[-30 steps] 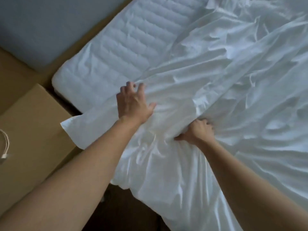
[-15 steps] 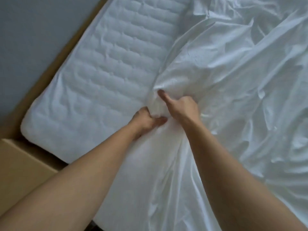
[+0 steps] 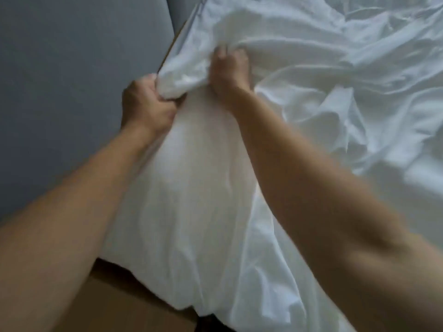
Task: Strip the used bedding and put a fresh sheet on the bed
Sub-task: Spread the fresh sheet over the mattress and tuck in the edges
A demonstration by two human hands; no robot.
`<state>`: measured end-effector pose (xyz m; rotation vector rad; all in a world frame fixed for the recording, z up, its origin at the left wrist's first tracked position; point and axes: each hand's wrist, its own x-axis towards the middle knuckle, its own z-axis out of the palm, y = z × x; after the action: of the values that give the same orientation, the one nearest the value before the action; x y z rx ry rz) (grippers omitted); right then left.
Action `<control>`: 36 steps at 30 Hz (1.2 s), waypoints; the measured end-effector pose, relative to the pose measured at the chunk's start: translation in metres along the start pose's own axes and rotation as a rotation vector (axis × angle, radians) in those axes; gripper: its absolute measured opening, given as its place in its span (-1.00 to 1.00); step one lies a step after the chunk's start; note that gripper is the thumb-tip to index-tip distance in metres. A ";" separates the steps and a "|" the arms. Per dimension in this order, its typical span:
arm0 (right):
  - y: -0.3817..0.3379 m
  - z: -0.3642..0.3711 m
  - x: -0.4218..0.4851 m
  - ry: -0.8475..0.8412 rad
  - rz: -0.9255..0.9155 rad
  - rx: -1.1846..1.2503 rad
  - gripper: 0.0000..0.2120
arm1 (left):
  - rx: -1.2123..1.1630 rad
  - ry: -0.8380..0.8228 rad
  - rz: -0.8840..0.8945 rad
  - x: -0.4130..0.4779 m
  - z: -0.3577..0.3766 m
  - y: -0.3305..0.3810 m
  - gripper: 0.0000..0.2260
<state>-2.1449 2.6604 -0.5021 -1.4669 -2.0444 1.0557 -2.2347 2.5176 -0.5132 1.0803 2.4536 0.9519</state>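
grip: my left hand (image 3: 146, 105) and right hand (image 3: 230, 70) both clench the sheet (image 3: 311, 75) corner | risk: overpulling leaves far side short

sheet (image 3: 311, 97) covers the whole right side and the far side of view, and drapes over the near edge at bottom centre. wall (image 3: 72, 92) fills the left, directly beside the sheet's left edge. box (image 3: 134, 305) sits bottom left, nearer than the draped part and below it. forearms enter from both bottom corners and meet at upper centre. left hand (image 3: 143, 109) is at the sheet's left edge, next to the wall. right hand (image 3: 230, 75) is just right of it and slightly farther out. bunched fold (image 3: 182, 77) lies between the two hands, touching both.
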 end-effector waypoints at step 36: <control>0.378 -0.180 -0.211 -0.071 0.626 -0.953 -0.36 | 0.562 -0.355 -0.430 -0.088 0.010 -0.173 -0.36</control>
<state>-1.7095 2.5862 -0.6595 -2.6795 -2.3129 0.2402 -2.2644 2.3711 -0.6367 0.7229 2.5336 -0.0658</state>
